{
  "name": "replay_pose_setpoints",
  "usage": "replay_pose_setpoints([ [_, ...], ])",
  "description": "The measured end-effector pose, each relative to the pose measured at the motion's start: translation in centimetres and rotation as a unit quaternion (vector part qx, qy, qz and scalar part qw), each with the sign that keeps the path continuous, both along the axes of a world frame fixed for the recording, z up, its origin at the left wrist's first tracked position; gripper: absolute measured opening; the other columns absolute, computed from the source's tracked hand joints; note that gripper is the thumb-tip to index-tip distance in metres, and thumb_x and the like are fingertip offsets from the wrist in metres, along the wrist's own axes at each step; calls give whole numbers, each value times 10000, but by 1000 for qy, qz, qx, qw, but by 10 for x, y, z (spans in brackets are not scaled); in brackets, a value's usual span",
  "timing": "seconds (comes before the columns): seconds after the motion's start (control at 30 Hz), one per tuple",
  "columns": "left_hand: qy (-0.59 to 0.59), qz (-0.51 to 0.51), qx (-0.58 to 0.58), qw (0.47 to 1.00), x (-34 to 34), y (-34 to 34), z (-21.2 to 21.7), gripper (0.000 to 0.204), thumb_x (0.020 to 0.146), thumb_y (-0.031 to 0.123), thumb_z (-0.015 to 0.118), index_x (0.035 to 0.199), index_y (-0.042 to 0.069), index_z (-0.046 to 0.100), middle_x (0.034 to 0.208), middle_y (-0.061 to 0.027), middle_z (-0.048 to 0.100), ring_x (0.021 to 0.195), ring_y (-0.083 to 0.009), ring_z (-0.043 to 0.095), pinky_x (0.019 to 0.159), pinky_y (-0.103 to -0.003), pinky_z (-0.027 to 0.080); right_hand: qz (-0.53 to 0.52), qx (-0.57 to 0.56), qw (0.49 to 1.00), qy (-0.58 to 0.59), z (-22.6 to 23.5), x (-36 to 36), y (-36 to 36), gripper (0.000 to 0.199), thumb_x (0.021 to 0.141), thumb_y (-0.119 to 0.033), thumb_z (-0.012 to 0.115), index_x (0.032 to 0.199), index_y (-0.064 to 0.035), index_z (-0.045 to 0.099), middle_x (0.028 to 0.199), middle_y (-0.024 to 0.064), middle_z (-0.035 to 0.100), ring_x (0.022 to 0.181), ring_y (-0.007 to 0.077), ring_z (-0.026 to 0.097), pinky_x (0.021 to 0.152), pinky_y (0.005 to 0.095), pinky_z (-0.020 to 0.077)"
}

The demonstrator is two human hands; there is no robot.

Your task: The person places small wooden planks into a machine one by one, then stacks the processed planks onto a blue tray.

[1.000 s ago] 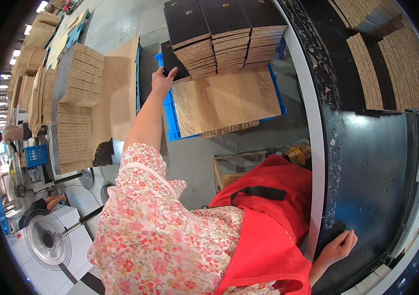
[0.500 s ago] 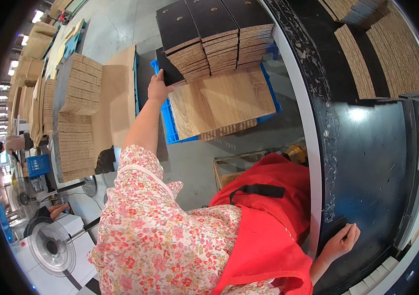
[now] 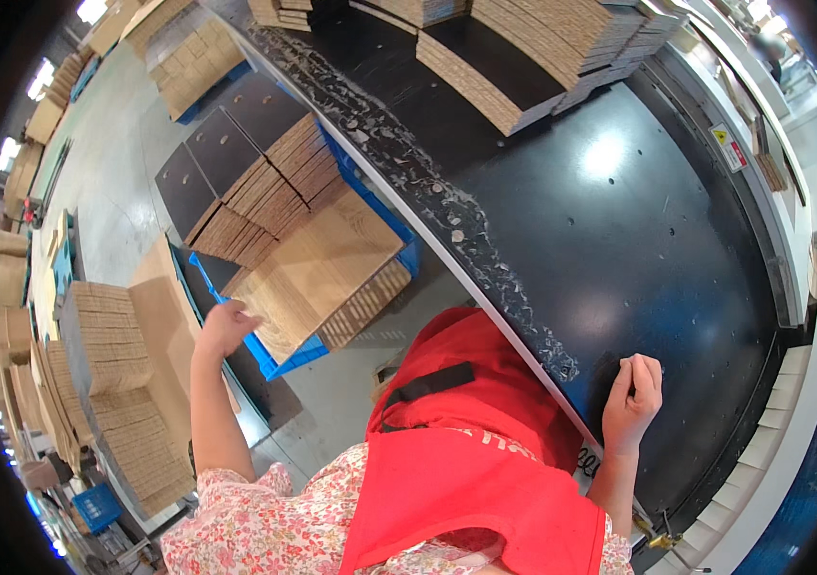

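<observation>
My left hand (image 3: 226, 327) hovers at the near-left corner of a light wood-grain panel (image 3: 317, 264). Its fingers are apart and nothing is in them. The panel lies flat on a blue plastic pallet (image 3: 298, 358), with more boards under it. Behind it on the same pallet stand stacks of dark-faced particle boards (image 3: 226, 129) with raw chipboard edges. My right hand (image 3: 633, 393) is curled into a loose fist over the black worktable (image 3: 562, 220), close to its near edge; no object shows in it.
Particle-board stacks (image 3: 523, 53) stand at the table's far end. A white rail (image 3: 792, 259) borders the table on the right. Left of the pallet, more cut boards (image 3: 121, 383) stand beside a brown sheet (image 3: 164, 316). A blue crate (image 3: 97, 506) sits at lower left.
The view has swung to the right, so more of the table shows. My left hand has drawn back from the dark board at the stack's left side. My right hand stays closed over the table.
</observation>
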State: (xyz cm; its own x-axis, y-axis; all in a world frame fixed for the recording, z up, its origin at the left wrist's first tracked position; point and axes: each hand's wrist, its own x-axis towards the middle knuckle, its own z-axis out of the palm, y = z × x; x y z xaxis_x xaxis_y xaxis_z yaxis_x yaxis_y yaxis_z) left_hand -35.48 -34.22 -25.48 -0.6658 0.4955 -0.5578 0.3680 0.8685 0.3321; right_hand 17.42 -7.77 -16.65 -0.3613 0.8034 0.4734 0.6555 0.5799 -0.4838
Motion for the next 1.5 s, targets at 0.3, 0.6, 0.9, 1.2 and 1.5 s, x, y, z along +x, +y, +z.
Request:
replay_pose_setpoints([
  [0.3, -219, -149, 476, 839, 111, 198, 112, 783, 897, 178, 706, 1531, 7, 280, 1401, -160, 509, 1072, -187, 621, 894, -307, 530, 7, -9, 999, 49, -1, 0, 0, 92, 882, 63, 625, 971, 83, 642, 870, 145, 629, 709, 255, 618, 638, 315, 489],
  [0.6, 72, 19, 444, 893, 184, 400, 102, 1232, 687, 562, 852, 1544, 7, 162, 1487, -300, 293, 1356, -427, 413, 1128, -440, 380, -8, -13, 994, 111, -3, 10, 1, 97, 875, 43, 651, 966, 74, 653, 871, 159, 649, 733, 280, 645, 679, 329, 519],
  [0.9, -272, 114, 573, 765, 149, 388, 77, 369, 867, 249, 786, 1133, 63, 611, 991, -31, 662, 847, -140, 618, 691, -311, 529, 17, -43, 992, 119, 1, 13, 4, 98, 863, 45, 656, 960, 58, 651, 818, 146, 630, 688, 277, 621, 629, 332, 497],
  [1.2, -49, 102, 517, 848, 153, 402, 85, 369, 886, 328, 764, 1030, 5, 660, 935, -69, 660, 772, -148, 582, 665, -319, 486, 21, -32, 990, 135, 2, 9, 1, 77, 852, 50, 654, 929, 54, 652, 803, 144, 631, 677, 284, 622, 623, 340, 496],
  [1.5, -149, 147, 531, 821, 154, 404, 94, 270, 921, 256, 728, 993, 11, 641, 828, -41, 620, 729, -143, 582, 582, -273, 457, 14, -26, 993, 118, 2, 13, 2, 76, 842, 50, 657, 918, 48, 653, 809, 146, 639, 691, 296, 628, 633, 355, 503],
])
